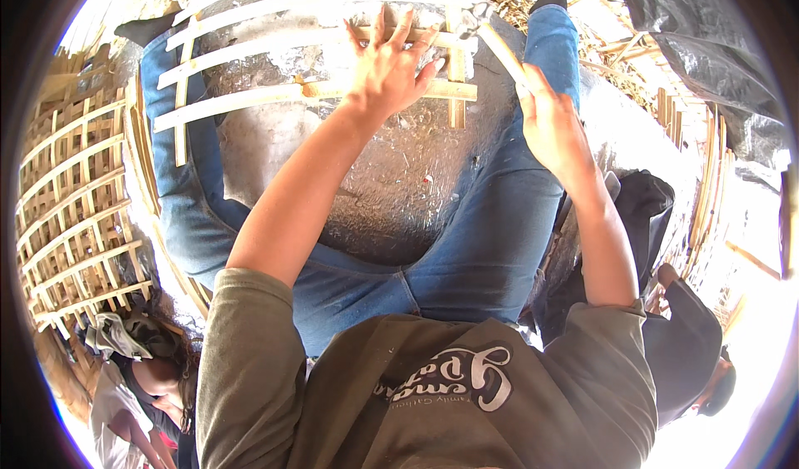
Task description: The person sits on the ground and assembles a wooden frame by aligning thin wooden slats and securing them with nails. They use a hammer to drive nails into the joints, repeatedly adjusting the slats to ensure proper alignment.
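This is looking like an open-air bamboo craft workshop, with work going on at ground level. Finished slat lattices are standing stacked at one side, a half-woven bamboo frame is lying on the bare concrete floor, and straw scraps are littering the edges.

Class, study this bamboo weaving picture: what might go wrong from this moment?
1. The left hand presses flat on the lattice of bamboo strips; raw edges might give splinters.
2. The loose strip gripped by the right hand could snap or slip while being worked in.
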A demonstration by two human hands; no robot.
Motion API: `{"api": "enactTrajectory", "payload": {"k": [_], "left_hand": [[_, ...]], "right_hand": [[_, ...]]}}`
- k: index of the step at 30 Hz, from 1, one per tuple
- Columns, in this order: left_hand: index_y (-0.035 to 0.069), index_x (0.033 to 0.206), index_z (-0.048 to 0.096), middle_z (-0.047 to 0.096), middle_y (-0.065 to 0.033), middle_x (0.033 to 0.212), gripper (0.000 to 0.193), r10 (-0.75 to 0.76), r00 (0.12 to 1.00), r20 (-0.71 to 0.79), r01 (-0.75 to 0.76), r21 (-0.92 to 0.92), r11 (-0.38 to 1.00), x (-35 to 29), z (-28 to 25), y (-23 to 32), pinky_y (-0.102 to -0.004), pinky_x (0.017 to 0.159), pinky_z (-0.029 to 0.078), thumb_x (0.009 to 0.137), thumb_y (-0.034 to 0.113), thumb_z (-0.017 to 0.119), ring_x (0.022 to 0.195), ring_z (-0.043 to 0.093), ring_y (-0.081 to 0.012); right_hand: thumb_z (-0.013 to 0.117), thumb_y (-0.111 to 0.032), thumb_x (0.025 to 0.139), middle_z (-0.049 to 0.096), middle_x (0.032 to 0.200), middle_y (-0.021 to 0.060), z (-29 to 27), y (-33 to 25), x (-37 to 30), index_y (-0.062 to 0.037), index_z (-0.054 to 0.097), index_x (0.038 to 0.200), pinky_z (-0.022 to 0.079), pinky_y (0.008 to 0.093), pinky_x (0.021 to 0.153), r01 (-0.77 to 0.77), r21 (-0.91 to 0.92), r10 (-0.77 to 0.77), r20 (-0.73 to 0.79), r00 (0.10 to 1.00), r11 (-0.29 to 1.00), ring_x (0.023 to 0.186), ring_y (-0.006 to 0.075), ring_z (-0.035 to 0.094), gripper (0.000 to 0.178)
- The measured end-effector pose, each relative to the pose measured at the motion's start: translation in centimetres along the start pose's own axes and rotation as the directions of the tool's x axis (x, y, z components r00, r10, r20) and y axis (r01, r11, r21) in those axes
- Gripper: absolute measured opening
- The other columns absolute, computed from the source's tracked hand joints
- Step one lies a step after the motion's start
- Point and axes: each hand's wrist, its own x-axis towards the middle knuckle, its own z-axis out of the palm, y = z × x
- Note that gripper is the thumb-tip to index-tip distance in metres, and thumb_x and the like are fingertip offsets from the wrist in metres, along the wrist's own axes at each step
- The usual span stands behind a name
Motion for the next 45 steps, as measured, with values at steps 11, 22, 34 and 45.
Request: {"api": "enactTrajectory", "payload": {"k": [11, 22, 34, 45], "left_hand": [[0.038, 0.147, 0.048, 0.037, -0.0086, 0.160, 0.053, -0.001, 0.998, -0.056, -0.002, -0.058, 0.998, -0.2, 1.0, -0.2, -0.0822, 0.109, 0.006, 0.096, 0.052, 0.053, 0.148, 0.024, -0.0454], [0.039, 0.146, 0.048, 0.038, -0.0065, 0.159, 0.052, -0.013, 0.997, -0.072, 0.010, -0.034, 0.999, 0.0, 0.8, 0.2, -0.0818, 0.108, 0.015, 0.096, 0.049, 0.056, 0.146, 0.031, -0.0437], [0.038, 0.146, 0.048, 0.035, -0.0060, 0.161, 0.051, -0.001, 0.998, -0.057, 0.001, 0.000, 1.000, -0.1, 0.5, 0.6, -0.0812, 0.109, 0.016, 0.097, 0.051, 0.053, 0.147, 0.030, -0.0415], [0.023, 0.157, 0.031, 0.025, -0.0121, 0.164, 0.066, 0.061, 0.996, 0.060, -0.066, 0.083, 0.994, 0.0, -2.1, 0.7, -0.0709, 0.117, 0.014, 0.100, 0.055, 0.039, 0.150, 0.022, -0.0397]], "right_hand": [[0.052, -0.013, 0.102, 0.066, 0.072, 0.0216, 0.3, -0.1, 0.4, -0.0106, 0.050, 0.124, 0.050, 0.0483, 0.049, 0.048, 0.113, -0.039, -0.073, 0.997, 0.992, 0.062, 0.0408, 0.068, 0.022], [0.053, -0.015, 0.101, 0.065, 0.070, 0.0243, -0.6, -0.9, 0.1, -0.0139, 0.048, 0.124, 0.052, 0.0523, 0.052, 0.007, 0.135, 0.005, -0.083, 0.997, 0.991, 0.066, 0.0429, 0.069, 0.023], [0.050, -0.017, 0.104, 0.065, 0.071, 0.0240, 0.7, -0.4, 0.7, -0.0117, 0.053, 0.124, 0.051, 0.0518, 0.054, -0.052, 0.037, 0.054, -0.067, 0.996, 0.998, 0.064, 0.0406, 0.069, 0.021], [0.053, -0.016, 0.103, 0.065, 0.069, 0.0224, 1.3, 0.0, 0.0, -0.0105, 0.053, 0.125, 0.050, 0.0454, 0.049, 0.073, 0.011, -0.072, -0.009, 0.997, 0.997, 0.060, 0.0355, 0.070, 0.023]]}}
